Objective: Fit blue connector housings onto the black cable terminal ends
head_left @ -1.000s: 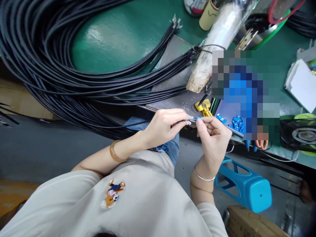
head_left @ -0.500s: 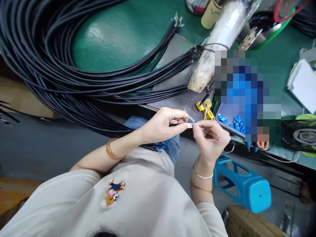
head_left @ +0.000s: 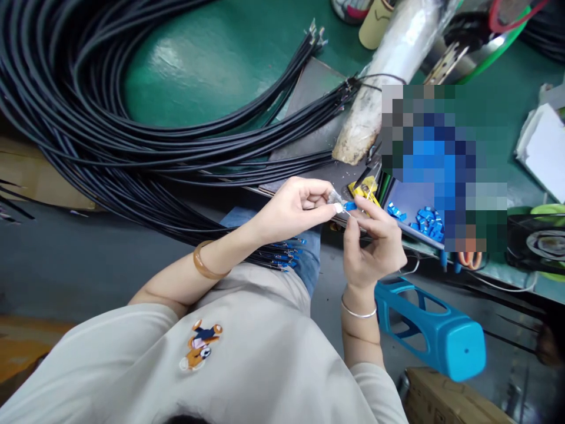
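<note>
My left hand (head_left: 295,206), its thumb and finger tips covered in white, pinches the tip of a black cable just left of a small blue connector (head_left: 350,206). My right hand (head_left: 374,244) is at the connector's other side, index finger raised against or close to the blue piece. Its thumb and middle finger meet at a thin pale wire beside the connector; the grip there is small and hard to make out. Below my left forearm, several black cable ends with blue connectors (head_left: 282,256) rest over my lap.
A thick bundle of black cables (head_left: 176,138) curves across the green table (head_left: 185,70). Yellow-handled tool (head_left: 362,187) and a tray (head_left: 410,197) of loose blue connectors (head_left: 428,222) lie by my right hand. A wrapped roll (head_left: 379,88) stands behind; a blue stool (head_left: 441,333) is below right.
My right index finger has lifted and its fingers have spread, so more of the blue connector shows. Both hands have shifted slightly.
</note>
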Motion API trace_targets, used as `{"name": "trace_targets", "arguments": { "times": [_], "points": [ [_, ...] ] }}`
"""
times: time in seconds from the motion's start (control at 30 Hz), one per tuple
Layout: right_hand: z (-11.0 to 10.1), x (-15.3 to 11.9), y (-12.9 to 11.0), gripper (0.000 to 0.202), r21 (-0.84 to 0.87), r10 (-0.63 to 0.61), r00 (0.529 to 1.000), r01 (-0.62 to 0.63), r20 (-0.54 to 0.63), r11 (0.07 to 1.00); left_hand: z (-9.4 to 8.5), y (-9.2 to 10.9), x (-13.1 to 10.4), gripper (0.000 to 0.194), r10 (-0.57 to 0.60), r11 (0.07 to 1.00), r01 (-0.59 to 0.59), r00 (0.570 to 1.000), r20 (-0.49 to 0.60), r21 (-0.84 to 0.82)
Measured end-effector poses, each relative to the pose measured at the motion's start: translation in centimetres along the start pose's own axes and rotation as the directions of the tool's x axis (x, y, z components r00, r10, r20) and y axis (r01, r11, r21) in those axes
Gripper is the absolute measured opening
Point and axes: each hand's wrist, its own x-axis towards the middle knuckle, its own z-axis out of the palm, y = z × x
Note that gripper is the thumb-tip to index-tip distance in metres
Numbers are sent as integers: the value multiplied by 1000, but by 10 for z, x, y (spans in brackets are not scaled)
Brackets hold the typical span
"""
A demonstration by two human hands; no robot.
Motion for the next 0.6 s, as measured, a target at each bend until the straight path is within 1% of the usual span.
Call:
{"name": "trace_targets", "arguments": {
  "times": [0.17, 0.3, 0.47, 0.6],
  "points": [
    [6, 4, 5, 13, 0, 60, 998, -60, 8, 998, 3, -1, 5, 20, 35, 997, -31, 998, -60, 68],
    [4, 11, 3, 11, 17, 78, 997, -78, 13, 997, 4, 0, 9, 16, 61, 996, -57, 995, -76, 63],
    [2, 18, 1, 9, 86, 185, 981, -189, 52, 978, 3, 1, 13, 17, 41, 998, -37, 996, -83, 54],
    [2, 20, 1, 11, 77, 187, 981, -190, 45, 979, 2, 0, 14, 16, 40, 998, -34, 994, -98, 53]
  ]
}}
